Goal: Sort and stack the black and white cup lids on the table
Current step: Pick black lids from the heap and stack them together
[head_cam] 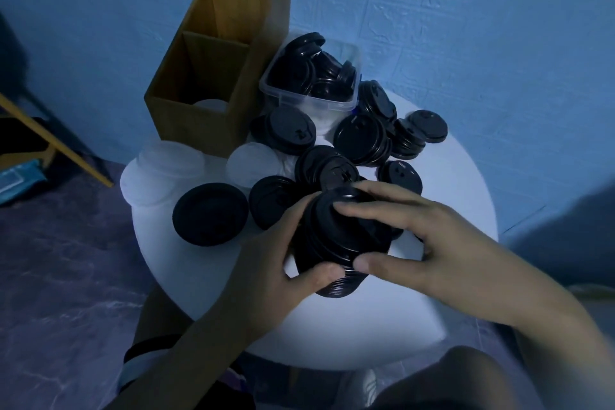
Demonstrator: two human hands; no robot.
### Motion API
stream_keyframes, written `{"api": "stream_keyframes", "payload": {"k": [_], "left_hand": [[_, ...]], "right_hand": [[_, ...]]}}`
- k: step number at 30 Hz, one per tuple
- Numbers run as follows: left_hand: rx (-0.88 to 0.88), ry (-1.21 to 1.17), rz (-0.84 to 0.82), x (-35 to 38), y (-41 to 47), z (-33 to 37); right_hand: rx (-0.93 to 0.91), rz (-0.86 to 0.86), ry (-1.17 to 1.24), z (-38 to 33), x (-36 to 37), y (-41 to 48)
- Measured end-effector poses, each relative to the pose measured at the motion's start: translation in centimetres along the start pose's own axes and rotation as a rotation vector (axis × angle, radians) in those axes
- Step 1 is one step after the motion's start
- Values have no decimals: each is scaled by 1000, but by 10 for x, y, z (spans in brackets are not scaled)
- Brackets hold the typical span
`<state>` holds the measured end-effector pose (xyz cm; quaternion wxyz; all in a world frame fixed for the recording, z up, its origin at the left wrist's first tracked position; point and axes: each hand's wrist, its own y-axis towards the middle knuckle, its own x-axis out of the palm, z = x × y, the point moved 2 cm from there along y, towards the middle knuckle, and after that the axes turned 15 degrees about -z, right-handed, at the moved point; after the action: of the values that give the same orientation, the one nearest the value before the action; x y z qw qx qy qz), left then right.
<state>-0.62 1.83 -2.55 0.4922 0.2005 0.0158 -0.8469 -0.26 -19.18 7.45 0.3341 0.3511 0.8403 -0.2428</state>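
Both hands hold a stack of black lids [336,243] above the round white table [449,196]. My left hand [279,260] grips the stack from the left, thumb at its lower rim. My right hand [409,236] grips it from the right, fingers laid over the top lid and thumb under the rim. Loose black lids [361,140] lie scattered across the middle and back of the table. One black lid [210,214] lies alone at the left. White lids [159,170] sit at the left edge, and more white lids [253,165] lie near the box.
A tall cardboard box [199,86] with two compartments stands at the back left, something white in its near compartment. A clear plastic tub [312,76] beside it holds several black lids. A blue wall is behind. My knees show below the table.
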Motion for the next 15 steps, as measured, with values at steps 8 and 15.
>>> {"api": "stream_keyframes", "payload": {"k": [8, 15], "left_hand": [[-12, -32, -32, -1, 1, -1], [-34, -82, -57, -2, 3, 2]], "right_hand": [[29, -4, -25, 1, 5, 2], [46, -59, -61, -2, 1, 2]]}}
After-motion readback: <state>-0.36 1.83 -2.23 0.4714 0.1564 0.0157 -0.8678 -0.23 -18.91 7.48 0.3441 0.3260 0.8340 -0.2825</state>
